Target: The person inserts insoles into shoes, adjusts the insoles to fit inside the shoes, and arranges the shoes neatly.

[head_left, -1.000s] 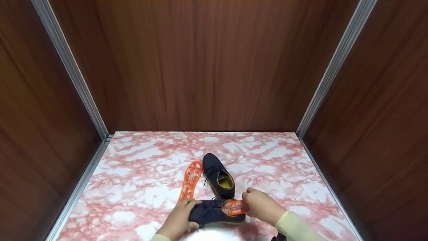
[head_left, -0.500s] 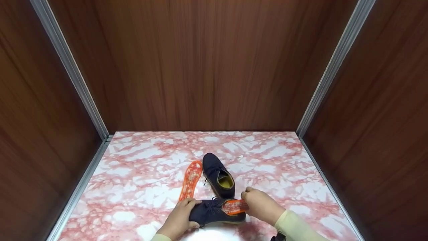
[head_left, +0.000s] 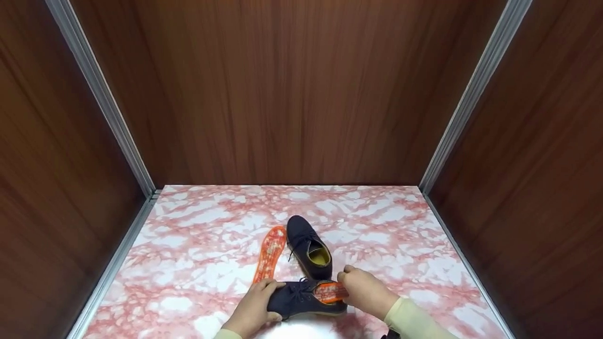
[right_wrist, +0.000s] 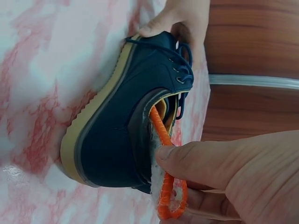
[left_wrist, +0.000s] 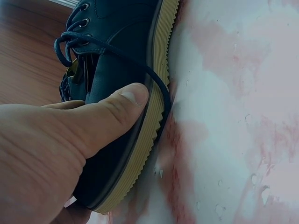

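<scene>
A dark navy lace-up shoe (head_left: 299, 297) with a pale ridged sole (left_wrist: 140, 172) lies crosswise near the front, toe to the left. My left hand (head_left: 254, 305) grips its toe, thumb along the sole's edge in the left wrist view. My right hand (head_left: 365, 288) pinches the heel end of an orange-edged insole (right_wrist: 162, 128); the insole's front part is inside the shoe opening, hidden. The matching shoe (head_left: 301, 235), yellow inside, stands just behind. A second orange insole (head_left: 271, 249) lies flat left of it, its near end by my left fingers.
A red-and-white marbled tabletop (head_left: 188, 263) carries everything. Brown wood-grain panels (head_left: 282, 94) wall the back and both sides, with grey metal rails (head_left: 106, 103) along the corners.
My right hand has moved slightly left, and the insole sits a little deeper in the shoe. My left hand keeps its grip on the toe.
</scene>
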Tool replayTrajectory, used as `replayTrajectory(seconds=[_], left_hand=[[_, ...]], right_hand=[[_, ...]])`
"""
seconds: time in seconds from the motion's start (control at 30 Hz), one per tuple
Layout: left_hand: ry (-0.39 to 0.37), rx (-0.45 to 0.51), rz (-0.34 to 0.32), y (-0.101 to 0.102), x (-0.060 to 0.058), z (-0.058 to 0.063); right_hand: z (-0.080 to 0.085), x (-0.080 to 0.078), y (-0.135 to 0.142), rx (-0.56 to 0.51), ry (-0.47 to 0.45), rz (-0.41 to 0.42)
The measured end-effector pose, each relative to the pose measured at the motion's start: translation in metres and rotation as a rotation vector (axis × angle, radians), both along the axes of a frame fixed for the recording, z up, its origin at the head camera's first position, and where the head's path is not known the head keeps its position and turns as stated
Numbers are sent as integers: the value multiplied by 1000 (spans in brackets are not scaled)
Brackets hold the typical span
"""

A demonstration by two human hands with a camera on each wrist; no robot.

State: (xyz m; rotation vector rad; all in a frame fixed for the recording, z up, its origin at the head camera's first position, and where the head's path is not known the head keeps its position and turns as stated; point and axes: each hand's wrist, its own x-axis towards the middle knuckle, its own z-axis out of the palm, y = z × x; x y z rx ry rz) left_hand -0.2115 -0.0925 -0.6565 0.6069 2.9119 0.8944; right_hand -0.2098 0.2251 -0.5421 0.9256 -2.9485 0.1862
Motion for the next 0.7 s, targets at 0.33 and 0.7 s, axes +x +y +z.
replayTrajectory(seconds=[0.33,0.7], left_hand=[[43,16,-18,-1,2,-1],[2,13,-12,-1,2,0]], right_hand=[[-6,1,3,-30,23,3],[-4,2,3,-46,-24,-63]])
